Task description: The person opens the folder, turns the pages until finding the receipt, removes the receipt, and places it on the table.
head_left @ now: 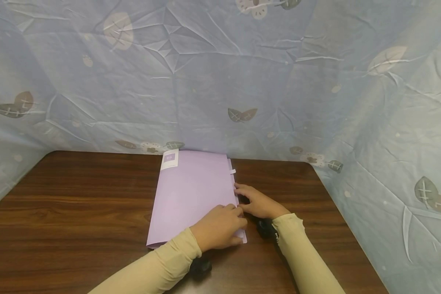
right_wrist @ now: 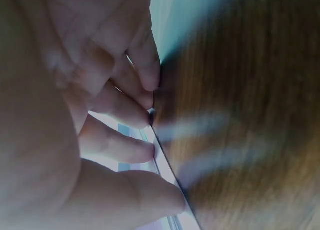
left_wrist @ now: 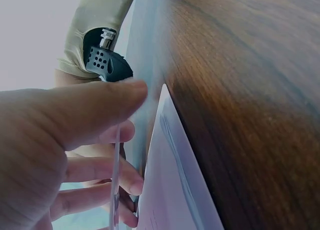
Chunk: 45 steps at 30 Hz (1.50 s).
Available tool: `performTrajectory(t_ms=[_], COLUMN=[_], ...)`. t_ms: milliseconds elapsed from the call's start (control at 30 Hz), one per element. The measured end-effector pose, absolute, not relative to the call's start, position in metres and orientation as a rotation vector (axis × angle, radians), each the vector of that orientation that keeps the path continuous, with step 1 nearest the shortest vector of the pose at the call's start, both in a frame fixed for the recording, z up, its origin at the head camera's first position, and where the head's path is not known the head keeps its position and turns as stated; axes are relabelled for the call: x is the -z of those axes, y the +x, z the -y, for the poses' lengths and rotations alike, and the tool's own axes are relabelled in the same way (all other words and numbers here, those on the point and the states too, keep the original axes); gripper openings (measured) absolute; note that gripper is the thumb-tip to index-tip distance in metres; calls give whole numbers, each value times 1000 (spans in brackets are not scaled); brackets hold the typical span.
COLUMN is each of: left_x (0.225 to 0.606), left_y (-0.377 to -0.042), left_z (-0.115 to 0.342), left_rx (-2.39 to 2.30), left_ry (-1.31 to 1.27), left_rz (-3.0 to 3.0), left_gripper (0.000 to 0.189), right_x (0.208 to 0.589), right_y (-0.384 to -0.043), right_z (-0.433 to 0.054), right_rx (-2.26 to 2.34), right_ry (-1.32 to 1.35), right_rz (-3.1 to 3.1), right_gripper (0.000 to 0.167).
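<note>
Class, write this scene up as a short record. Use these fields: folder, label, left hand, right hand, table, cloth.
Folder: purple, cover slightly raised
Label: white, folder's far left corner
Left hand: holding the cover's right edge
Right hand: touching folder's right edge, farther back
Table: brown, wood-grained
Cloth: pale blue, leaf-patterned

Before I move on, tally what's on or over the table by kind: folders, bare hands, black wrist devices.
Folders: 1, the lilac folder
Bare hands: 2, the left hand and the right hand
Black wrist devices: 2, the left device and the right device
Total: 5
</note>
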<state>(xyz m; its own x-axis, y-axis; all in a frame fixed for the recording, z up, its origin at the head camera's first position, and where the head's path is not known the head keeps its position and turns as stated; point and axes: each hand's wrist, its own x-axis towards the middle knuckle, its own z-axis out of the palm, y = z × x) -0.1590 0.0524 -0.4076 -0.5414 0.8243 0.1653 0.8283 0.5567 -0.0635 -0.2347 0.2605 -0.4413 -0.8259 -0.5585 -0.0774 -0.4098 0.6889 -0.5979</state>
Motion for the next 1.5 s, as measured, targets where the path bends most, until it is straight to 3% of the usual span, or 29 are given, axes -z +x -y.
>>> performTrajectory(t_ms=[967,1500], left_x=[418,403], left_y=[-154,-155], left_z=[-54,-50], left_rx=[-32,31], left_ry=[-1418,-1414], left_rz=[2577,2521], left_gripper=[29,21], right_x=[439,442], right_y=[-236,-237], right_z=[-270,-272], right_rx=[742,779], right_ry=[-831,-830], right_rz=[-2695,-2687], right_gripper=[58,57])
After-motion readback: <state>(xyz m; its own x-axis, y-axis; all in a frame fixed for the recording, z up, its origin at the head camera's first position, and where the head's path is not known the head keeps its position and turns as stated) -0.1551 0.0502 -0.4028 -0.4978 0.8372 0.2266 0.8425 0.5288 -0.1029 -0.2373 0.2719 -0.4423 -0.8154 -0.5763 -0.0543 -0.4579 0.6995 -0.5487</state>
